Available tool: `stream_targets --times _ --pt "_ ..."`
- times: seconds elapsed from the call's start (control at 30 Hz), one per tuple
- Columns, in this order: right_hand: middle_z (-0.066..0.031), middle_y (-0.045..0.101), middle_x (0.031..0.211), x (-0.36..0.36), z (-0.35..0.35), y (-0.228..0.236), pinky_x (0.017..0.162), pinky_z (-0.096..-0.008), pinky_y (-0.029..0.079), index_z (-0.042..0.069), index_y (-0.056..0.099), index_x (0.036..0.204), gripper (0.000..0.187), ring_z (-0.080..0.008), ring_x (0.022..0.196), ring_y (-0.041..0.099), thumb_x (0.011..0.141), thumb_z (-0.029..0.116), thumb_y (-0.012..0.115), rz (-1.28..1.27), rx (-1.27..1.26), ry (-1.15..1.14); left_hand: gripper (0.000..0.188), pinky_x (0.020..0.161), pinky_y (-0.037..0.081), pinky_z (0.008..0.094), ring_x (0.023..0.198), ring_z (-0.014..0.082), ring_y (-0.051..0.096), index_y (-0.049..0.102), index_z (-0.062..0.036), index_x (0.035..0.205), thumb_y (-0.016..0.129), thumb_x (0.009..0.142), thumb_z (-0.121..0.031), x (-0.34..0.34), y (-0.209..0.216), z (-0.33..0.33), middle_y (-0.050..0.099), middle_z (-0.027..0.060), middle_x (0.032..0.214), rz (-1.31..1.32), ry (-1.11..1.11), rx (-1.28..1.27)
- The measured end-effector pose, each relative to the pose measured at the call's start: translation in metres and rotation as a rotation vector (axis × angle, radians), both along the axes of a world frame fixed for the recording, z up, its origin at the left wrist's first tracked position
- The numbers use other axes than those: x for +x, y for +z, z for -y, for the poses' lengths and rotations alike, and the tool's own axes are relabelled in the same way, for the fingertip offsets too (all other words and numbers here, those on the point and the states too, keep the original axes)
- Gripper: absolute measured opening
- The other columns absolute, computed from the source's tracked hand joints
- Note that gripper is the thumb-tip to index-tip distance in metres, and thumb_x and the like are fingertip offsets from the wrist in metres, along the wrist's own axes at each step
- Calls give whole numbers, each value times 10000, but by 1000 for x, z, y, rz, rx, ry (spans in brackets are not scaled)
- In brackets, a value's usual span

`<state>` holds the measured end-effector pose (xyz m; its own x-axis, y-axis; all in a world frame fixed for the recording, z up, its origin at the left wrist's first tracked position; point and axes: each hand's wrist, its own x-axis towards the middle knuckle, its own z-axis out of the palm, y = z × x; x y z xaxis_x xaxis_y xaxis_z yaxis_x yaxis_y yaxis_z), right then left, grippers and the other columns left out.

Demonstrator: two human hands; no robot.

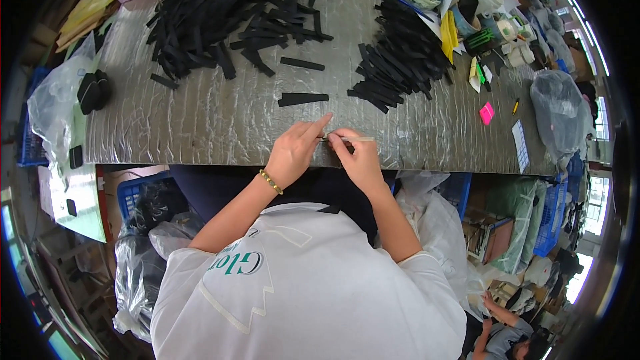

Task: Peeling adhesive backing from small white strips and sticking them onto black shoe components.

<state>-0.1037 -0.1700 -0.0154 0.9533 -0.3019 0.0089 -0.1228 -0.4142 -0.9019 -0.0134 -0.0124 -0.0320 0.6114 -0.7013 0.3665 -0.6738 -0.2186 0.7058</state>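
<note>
Close to the table's near edge, my hands meet fingertip to fingertip. My right hand (360, 160) is closed on a thin pale stick-like tool (362, 139) lying across its fingers. My left hand (291, 151) has its index finger stretched forward, while the thumb and other fingers close on something small at the meeting point; the fingers hide most of it. Just beyond them lie black fabric strips (303, 99), with another single strip (302, 64) farther away. A large tangled heap of black strips (200, 17) is at the far left. A neater pile of black strips (403, 53) is to the right.
On the table's right are a pink piece (487, 113), a yellow pen-like item (515, 107), a patterned card (520, 145) and a clear plastic bag (559, 110). Containers and tools crowd the far right corner. A black bundle (94, 92) sits left. Another person (503, 333) works at lower right.
</note>
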Motion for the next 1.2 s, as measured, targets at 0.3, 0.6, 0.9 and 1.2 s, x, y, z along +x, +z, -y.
stream_targets --times 0.3,0.6,0.9,1.2 --pt "-165 604 926 3 1 8 789 -394 489 -16 639 1013 111 -368 918 610 966 69 585 136 -255 100 519 768 541 423 878 317 638 560 -65 1369 631 863 20 1 -2 -2 668 123 924 -10 6 7" --pt "-133 531 1176 1 27 1 944 -444 432 27 594 1092 206 -344 1116 549 893 37 645 86 -459 225 328 789 533 410 907 320 644 637 -45 1151 676 833 25 3 5 -1 690 107 958 22 0 -43" --pt "-124 576 1166 -3 23 9 909 -411 456 33 663 1089 232 -330 1076 585 881 126 708 174 -519 219 144 772 537 404 879 342 657 659 -16 967 713 834 -7 22 14 -26 690 132 959 18 159 -121" --pt "-106 602 1116 17 68 4 865 -412 440 37 687 1107 267 -311 1044 587 871 158 719 146 -796 -40 141 769 548 360 880 311 678 667 -15 972 721 845 9 36 17 -48 701 120 979 -68 331 -157"
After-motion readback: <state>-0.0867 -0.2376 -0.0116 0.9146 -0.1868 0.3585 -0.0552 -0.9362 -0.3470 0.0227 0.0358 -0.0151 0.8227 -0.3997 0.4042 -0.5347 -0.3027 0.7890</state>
